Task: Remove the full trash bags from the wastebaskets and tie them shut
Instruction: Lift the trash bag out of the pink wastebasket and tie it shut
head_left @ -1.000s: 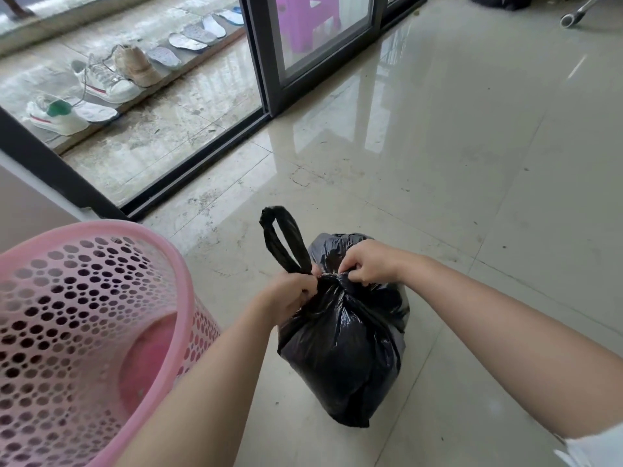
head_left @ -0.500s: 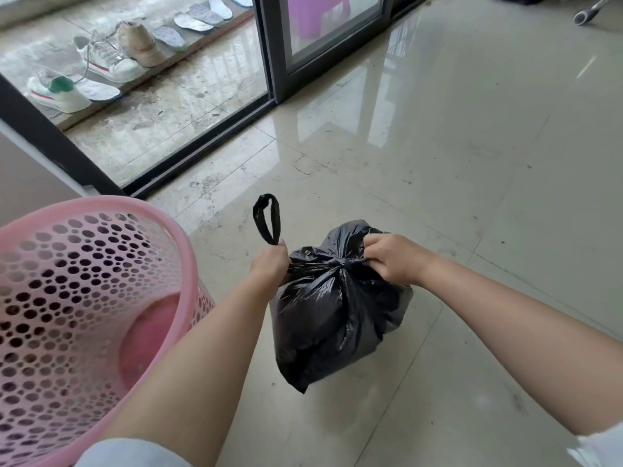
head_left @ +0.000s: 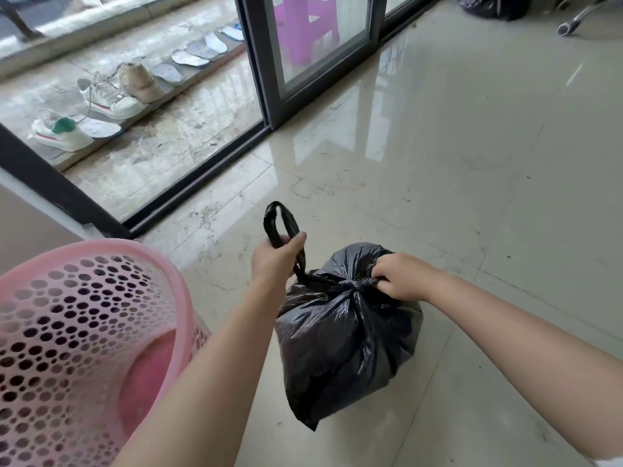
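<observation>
A full black trash bag (head_left: pixel 347 345) hangs just above the glossy tile floor, its neck gathered into a knot at the top. My left hand (head_left: pixel 274 259) grips one long handle loop (head_left: pixel 281 219) of the bag, which sticks up above my fist. My right hand (head_left: pixel 401 281) pinches the other handle at the knot, on the bag's right side. The two hands are apart, with the plastic stretched between them. A pink perforated wastebasket (head_left: pixel 84 348) stands at the lower left with no bag inside it.
A dark-framed sliding glass door (head_left: pixel 269 106) runs along the left. Behind it lie shoes (head_left: pixel 108 97) and insoles on a ledge. Another black bag (head_left: pixel 492 6) and a chair caster (head_left: pixel 564 28) sit at the far top right.
My hands have drawn apart, the left up and left, the right to the right, tightening the handles at the knot. The bag has swung slightly right.
</observation>
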`<state>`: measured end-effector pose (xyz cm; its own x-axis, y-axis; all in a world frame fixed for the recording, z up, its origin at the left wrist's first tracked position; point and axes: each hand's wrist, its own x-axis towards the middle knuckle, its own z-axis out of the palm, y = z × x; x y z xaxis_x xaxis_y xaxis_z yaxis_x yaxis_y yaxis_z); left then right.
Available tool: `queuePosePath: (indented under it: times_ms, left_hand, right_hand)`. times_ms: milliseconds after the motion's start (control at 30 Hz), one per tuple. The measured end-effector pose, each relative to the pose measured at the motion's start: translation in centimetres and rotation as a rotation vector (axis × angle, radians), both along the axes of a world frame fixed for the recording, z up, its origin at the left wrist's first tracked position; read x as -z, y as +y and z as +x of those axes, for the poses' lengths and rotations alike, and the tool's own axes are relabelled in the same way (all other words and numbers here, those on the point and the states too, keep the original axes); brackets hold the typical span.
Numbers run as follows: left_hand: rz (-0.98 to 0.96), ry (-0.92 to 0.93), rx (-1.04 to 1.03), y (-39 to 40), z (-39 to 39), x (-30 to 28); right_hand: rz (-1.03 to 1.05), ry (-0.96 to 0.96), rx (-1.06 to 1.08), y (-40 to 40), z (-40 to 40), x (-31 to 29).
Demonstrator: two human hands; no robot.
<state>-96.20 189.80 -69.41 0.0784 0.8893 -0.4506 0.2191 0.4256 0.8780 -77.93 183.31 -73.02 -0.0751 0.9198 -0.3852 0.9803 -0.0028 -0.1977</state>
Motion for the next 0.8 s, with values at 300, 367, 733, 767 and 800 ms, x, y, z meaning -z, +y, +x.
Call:
queuePosePath:
  times_ms: [300,367,733,767,800]
  left_hand:
    - [0.056,-0.068,-0.030,2.1,0.5,-2.2]
    - [0.077,-0.058,0.024,2.2,1.1,-3.0]
    - [0.030,0.139,0.312,-1.3,3.5,-16.9]
    - [0.013,0.148,0.315,-1.6,3.5,-18.1]
    - [-0.001,0.161,0.317,-2.0,3.5,-19.2]
  right_hand:
    - [-0.043,0.145,0.147,2.0,1.2,0.5]
    - [-0.074,0.162,0.178,2.1,1.3,-0.2]
    - [-0.226,0.144,0.506,-4.2,-1.3,-10.9]
    - [-0.239,0.156,0.548,-4.7,-1.5,-12.1]
    - [-0.255,0.173,0.587,-5.1,-1.7,-13.3]
